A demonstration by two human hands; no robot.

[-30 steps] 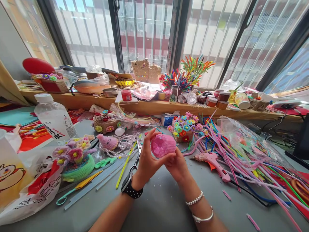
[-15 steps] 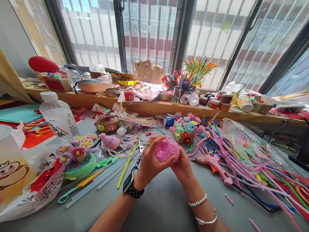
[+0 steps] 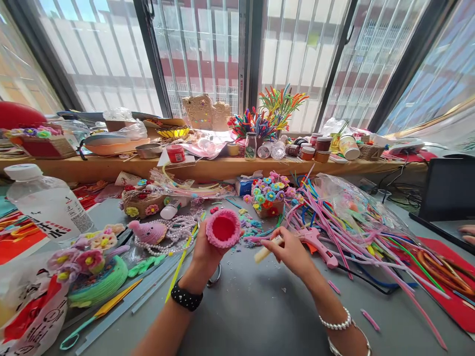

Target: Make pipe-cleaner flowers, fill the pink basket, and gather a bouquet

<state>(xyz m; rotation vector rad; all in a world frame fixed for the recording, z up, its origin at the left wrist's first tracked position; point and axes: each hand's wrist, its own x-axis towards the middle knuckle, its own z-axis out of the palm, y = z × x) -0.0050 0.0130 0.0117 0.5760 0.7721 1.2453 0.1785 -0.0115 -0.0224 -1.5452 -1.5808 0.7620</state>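
Note:
My left hand (image 3: 202, 254) is wrapped round a small pink cup (image 3: 223, 229), whose open mouth and braided, fuzzy rim face me. Its inside is a deeper pink. To the right, my right hand (image 3: 291, 249) pinches a short cream-coloured stick (image 3: 262, 253) that points down and left; its exact kind is unclear. Just beyond that hand lies a pink glue gun (image 3: 319, 246) with a black cord. Scissors (image 3: 214, 277) lie partly hidden behind my left hand. Small coloured snippets (image 3: 250, 227) are scattered on the table behind the cup.
Left are a plastic bottle (image 3: 46, 202), a green woven piece with flowers (image 3: 98, 279), a pink yarn figure (image 3: 151, 231) and glue sticks (image 3: 111, 316). A flower basket (image 3: 270, 200) stands behind. Pipe cleaners (image 3: 356, 252) spread rightward, near a laptop (image 3: 445, 198) and someone's hand (image 3: 468, 232).
My right hand has let go of the pink cup, moved right and now holds the cream stick. The cup has turned from its base to its open mouth. The view has swung right.

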